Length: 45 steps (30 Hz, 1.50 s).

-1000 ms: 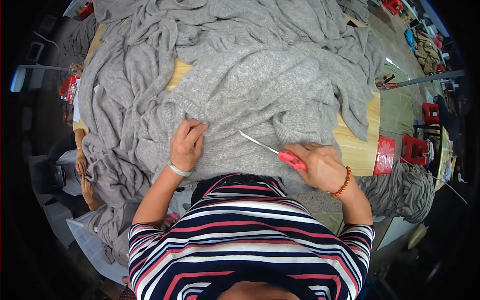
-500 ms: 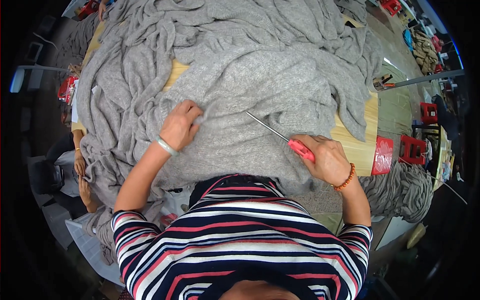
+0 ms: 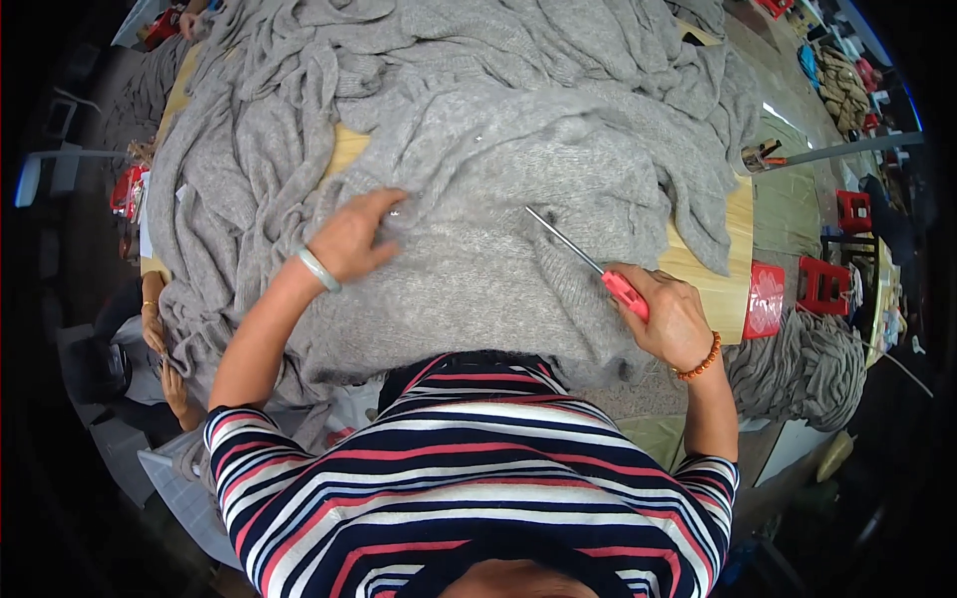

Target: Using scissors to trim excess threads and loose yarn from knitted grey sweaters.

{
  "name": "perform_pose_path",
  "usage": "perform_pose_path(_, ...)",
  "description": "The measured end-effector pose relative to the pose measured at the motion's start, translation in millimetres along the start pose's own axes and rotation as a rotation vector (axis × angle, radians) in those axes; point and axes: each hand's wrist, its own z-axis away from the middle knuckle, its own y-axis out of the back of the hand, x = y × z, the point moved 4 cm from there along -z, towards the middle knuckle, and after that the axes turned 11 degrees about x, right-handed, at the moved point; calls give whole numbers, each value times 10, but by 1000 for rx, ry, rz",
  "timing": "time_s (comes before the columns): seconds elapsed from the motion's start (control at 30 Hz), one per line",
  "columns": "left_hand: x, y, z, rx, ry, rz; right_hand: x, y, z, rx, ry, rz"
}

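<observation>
A grey knitted garment [image 3: 469, 289] is spread over the table edge in front of me, with soft folds across it. My left hand [image 3: 347, 237] is over its left part, thumb and fingers apart and slightly blurred, with no thing visible in it. In my right hand [image 3: 676, 317] is a pink-handled tool [image 3: 626, 295] with a long thin metal shaft, like a slim screwdriver or hook; its tip is too small to make out. The shaft points up and left across the knit, close to the fabric.
More grey knitwear [image 3: 439, 45] is heaped over the wooden table [image 3: 710, 294]. At left, another person's hands [image 3: 164, 349] hold grey knit. A red stool [image 3: 823, 287], a red box [image 3: 764, 301] and a grey knit pile [image 3: 797, 374] are at right. A metal pole [image 3: 847, 149] juts in there.
My left hand has shifted a little left, and its fingers have spread. My right hand has moved right with the pink-handled tool. The knit's folds have shifted.
</observation>
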Motion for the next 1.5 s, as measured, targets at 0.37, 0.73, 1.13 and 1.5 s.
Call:
perform_pose_path(0.37,169,111,-355,12,-377,-389,36,85,-31,52,-30,14)
perform_pose_path(0.73,492,2764,-2045,612,-67,673,90,327,-337,200,-139,34)
perform_pose_path(1.13,-2001,4708,-3548,1544,-60,208,97,218,-439,170,-189,48)
perform_pose_path(1.5,-1571,642,-1039,205,-13,381,22,-96,-702,33,-150,41)
